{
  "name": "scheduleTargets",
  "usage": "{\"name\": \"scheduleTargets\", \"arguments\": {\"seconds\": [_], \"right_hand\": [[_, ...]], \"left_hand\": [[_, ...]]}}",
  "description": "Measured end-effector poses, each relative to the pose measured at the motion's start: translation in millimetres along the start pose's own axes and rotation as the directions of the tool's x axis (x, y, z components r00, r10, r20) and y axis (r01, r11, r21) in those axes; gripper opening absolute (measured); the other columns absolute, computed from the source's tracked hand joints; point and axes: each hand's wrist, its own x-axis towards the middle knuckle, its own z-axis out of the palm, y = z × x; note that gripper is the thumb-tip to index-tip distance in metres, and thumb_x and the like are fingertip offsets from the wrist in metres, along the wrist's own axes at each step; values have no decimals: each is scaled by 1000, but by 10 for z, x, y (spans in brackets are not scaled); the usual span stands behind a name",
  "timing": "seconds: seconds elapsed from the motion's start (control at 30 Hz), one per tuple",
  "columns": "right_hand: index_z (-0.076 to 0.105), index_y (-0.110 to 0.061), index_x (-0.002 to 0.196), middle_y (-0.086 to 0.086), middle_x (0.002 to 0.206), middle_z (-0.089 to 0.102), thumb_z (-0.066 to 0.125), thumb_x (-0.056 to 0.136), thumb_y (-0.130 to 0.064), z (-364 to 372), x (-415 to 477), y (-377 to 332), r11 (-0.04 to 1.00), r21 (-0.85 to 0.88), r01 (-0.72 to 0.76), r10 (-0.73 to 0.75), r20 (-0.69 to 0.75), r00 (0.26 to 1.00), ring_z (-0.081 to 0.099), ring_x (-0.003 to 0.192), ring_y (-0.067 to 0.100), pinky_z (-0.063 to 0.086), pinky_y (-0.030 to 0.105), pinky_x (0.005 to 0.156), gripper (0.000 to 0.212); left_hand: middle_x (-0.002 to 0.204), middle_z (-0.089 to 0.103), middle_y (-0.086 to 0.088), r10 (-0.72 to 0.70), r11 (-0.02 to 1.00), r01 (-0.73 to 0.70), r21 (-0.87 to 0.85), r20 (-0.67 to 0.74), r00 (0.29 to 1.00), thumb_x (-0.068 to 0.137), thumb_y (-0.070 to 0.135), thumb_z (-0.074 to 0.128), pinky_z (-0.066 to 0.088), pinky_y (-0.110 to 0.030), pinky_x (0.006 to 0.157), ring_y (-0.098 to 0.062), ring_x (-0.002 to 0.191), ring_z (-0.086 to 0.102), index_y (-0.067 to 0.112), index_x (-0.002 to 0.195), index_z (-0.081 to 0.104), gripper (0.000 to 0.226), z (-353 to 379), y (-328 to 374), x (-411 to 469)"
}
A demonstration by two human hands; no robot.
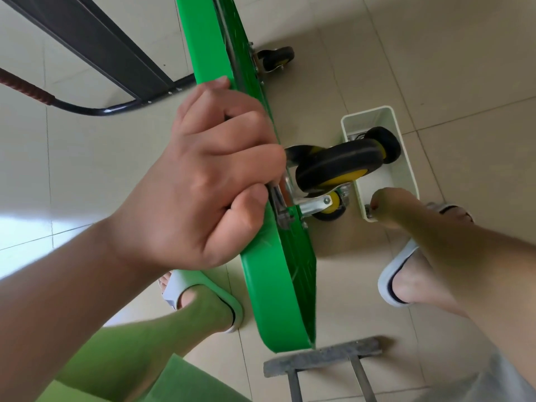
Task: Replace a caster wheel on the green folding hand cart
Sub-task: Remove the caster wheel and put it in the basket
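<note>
Your left hand (pixel 220 175) curls tight round the green cart (pixel 278 285), holding it on its edge so the wheel (pixel 339 166) sticks out. Your right hand (pixel 388 207) reaches into the white box (pixel 406 175); I cannot tell its grip

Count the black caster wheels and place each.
4: a far wheel on the green cart deck, a large wheel beside the left hand, a smaller wheel below it, a fourth wheel inside the white plastic bin. Others may hide behind the deck.
</note>
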Motion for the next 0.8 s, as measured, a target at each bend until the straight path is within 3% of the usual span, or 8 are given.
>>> {"name": "scheduleTargets", "arguments": {"seconds": [0.23, 0.37, 0.5, 0.67, 0.8], "right_hand": [[72, -11, 109, 4, 84, 62, 67, 90, -12, 34, 19, 3, 999, -40, 13, -12, 22, 1000, 64, 80, 24, 49, 31, 71, 20], [69, -10, 117, 7, 97, 66, 70, 88, -8, -94, -54, -17, 996, -91, -9, 16, 66, 998, 65, 88, 25, 57, 32, 83, 30], [64, -8, 123, 9, 112, 64, 65, 94, -20, -327, -86, -39, 999, -7, -47, 47, 32, 998, 63, 99, 26, 54, 33, 92, 31], [66, -5, 102, 10, 90, 63, 55, 100, -16, -800, -313, -129, 978, 194, -78, 82, -11, 997, 61, 83, 26, 49, 37, 76, 16], [69, -5, 117, 15, 112, 69, 57, 100, -17, -1372, -683, -208, 938, 342, 63, -58, -23, 998, 58, 94, 25, 49, 38, 86, 24]], "left_hand": [[94, 66, -16, -22, 1000, 22, -4, 0, 1000, 94, 15, 36, 29, -57, 113, -43, 107, 58, 3, 81, 69, 37, -7, 17, 6], [94, 66, -17, -18, 1000, 18, 0, -6, 1000, 95, 15, 36, 29, -57, 113, -44, 106, 58, 3, 82, 69, 37, -8, 24, 7], [95, 66, -16, -23, 1000, 23, 2, -3, 1000, 96, 16, 36, 30, -57, 113, -42, 105, 58, 4, 84, 69, 38, -18, 34, 4], [96, 64, -14, -25, 1000, 25, 3, 10, 1000, 98, 20, 34, 31, -56, 113, -38, 106, 57, 6, 86, 68, 38, -48, 55, 13], [95, 62, -13, -42, 999, 42, 3, 14, 999, 98, 21, 34, 30, -54, 115, -37, 106, 56, 7, 86, 67, 38, -58, 83, 6]]}}
